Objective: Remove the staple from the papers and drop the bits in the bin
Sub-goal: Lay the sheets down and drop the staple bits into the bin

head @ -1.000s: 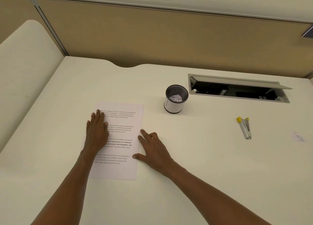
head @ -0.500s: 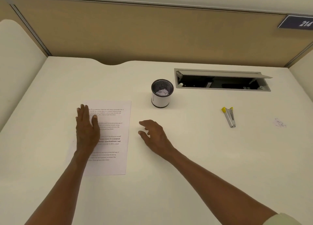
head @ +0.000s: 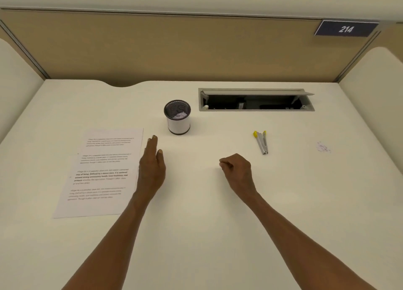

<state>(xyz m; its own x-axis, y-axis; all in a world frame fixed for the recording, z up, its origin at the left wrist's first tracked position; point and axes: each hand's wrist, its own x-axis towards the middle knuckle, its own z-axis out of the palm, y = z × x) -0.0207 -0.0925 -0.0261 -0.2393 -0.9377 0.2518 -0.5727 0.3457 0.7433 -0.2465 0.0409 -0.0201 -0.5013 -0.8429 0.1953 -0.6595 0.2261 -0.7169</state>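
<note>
The printed papers [head: 102,172] lie flat at the left of the white desk [head: 196,224]. My left hand [head: 152,168] hovers just past their right edge, fingers straight and together, holding nothing. My right hand [head: 236,171] is in the middle of the desk with its fingers curled in; I see nothing in it. The small bin [head: 177,117], a black mesh cup with a white band and paper scraps inside, stands behind my left hand. A metal staple remover [head: 261,142] with yellow tips lies right of my right hand. I cannot make out the staple.
An open cable tray [head: 255,100] is sunk into the desk behind the staple remover. A small patch of bits [head: 322,147] lies at the far right. Tan partition walls close off the back, with a sign reading 214 [head: 346,29].
My left hand has come off the papers and moved to their right edge. My right hand has shifted right toward the staple remover and curled its fingers. The view has panned right.
</note>
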